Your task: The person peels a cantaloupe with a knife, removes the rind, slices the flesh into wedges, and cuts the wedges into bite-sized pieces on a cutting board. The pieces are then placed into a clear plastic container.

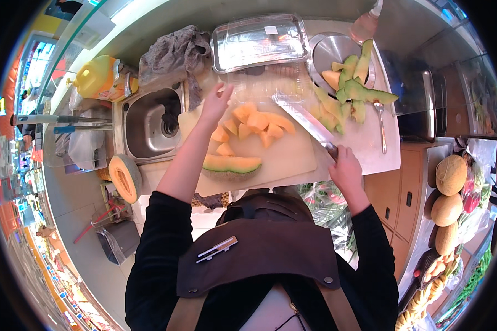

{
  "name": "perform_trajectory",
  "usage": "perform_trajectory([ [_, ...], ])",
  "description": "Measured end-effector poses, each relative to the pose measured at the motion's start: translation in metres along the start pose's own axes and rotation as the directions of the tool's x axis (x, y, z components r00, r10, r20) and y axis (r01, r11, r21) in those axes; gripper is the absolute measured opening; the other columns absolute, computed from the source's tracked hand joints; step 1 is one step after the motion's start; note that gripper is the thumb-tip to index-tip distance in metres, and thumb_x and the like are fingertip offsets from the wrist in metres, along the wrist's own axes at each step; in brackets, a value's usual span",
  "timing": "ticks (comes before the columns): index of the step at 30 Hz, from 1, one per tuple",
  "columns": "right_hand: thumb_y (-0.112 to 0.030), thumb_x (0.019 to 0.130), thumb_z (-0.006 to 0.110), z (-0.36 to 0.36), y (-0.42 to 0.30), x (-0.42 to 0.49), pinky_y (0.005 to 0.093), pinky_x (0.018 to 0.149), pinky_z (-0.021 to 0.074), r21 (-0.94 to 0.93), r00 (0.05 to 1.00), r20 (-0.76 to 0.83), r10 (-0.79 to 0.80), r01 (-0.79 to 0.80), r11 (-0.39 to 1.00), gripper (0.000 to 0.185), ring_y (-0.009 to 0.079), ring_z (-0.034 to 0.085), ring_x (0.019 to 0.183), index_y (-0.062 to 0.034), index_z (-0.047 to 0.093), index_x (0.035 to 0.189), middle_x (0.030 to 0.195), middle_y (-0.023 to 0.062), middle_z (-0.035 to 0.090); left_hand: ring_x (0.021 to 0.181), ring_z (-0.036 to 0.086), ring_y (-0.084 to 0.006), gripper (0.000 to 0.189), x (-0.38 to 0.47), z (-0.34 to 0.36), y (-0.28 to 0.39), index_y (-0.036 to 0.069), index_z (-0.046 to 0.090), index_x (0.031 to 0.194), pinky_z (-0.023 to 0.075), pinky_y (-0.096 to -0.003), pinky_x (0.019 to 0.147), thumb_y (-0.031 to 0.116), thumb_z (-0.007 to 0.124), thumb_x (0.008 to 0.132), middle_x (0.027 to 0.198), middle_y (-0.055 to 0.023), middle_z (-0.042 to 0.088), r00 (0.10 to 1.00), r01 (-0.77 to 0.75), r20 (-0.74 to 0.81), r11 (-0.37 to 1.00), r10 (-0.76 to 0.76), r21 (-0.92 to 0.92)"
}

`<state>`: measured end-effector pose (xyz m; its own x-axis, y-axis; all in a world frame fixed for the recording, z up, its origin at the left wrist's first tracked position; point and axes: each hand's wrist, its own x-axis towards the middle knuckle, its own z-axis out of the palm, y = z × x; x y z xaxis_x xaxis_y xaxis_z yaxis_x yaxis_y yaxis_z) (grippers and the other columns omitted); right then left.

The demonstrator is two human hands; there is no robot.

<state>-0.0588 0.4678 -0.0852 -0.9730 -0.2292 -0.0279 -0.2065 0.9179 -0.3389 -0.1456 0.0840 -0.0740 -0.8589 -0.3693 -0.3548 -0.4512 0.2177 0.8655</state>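
My right hand (346, 170) grips the handle of a kitchen knife (306, 118), whose broad blade points away and to the left. My left hand (216, 102) is raised at the left of a clear plastic container (259, 85), fingers somewhat apart; whether they touch its edge is unclear. Between the hands, orange melon chunks (256, 121) lie in a loose pile on a pale cutting board (288, 159). Nearer to me is a melon wedge (232, 164) with its green rind on. Peeled rind strips (368, 92) are heaped at the right, partly over a round metal plate (333, 45).
A steel sink (149, 142) is at the left, with a halved melon (125, 178) at its near corner. Behind stand a yellow jug (97, 78), a grey cloth (174, 49) and a large clear tray (261, 43). A fork (381, 128) lies near the right edge.
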Motion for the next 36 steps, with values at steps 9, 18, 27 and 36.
perform_trajectory([
  [9,-0.027,0.095,0.054,-0.019,0.017,-0.138,0.0219,0.042,0.0398,0.655,0.713,0.623,0.321,-0.7,0.284,0.024,0.0087,0.052,0.047,-0.0035,0.057,0.098,0.068,0.0048,0.06,0.054,0.035,-0.0063,0.043,-0.104,-0.038,-0.018,0.004,0.043,0.063,0.0293,-0.0257,0.05,0.03,0.05,0.097,0.056,0.0036,0.039,0.978,-0.176,-0.087,0.974,0.189,0.139],
  [18,-0.036,0.097,0.043,0.015,-0.008,-0.149,0.0244,0.044,0.0421,0.648,0.641,0.754,0.143,-0.761,-0.004,0.036,0.0125,0.054,0.047,-0.0041,0.058,0.104,0.065,0.0063,0.059,0.057,0.035,-0.0054,0.036,-0.183,-0.066,-0.055,0.006,0.046,0.072,0.0289,-0.0236,0.051,0.027,0.042,0.1,0.063,0.0033,0.041,0.966,-0.206,-0.172,0.978,0.196,-0.042],
  [27,-0.035,0.097,0.044,0.038,-0.01,-0.113,0.025,0.043,0.0407,0.609,0.635,0.767,0.089,-0.765,0.209,0.032,0.0128,0.052,0.044,-0.0061,0.054,0.087,0.062,0.0051,0.058,0.09,0.056,-0.0235,0.033,-0.174,-0.022,-0.027,0.003,0.052,0.114,0.0457,-0.0334,0.079,0.019,0.063,0.086,0.103,-0.0125,0.055,0.904,-0.419,0.112,0.804,0.412,0.422],
  [36,-0.041,0.096,0.044,0.044,-0.056,-0.066,0.0247,0.041,0.038,0.603,0.64,0.768,0.015,-0.73,0.322,0.037,0.011,0.05,0.043,-0.0057,0.056,0.092,0.061,0.0038,0.056,0.111,0.054,-0.0346,0.096,-0.097,0.028,0.006,0.017,0.02,0.146,0.0493,-0.0425,0.087,0.03,0.077,0.07,0.14,-0.0176,0.031,0.926,-0.348,0.367,0.576,0.089,0.74],
])
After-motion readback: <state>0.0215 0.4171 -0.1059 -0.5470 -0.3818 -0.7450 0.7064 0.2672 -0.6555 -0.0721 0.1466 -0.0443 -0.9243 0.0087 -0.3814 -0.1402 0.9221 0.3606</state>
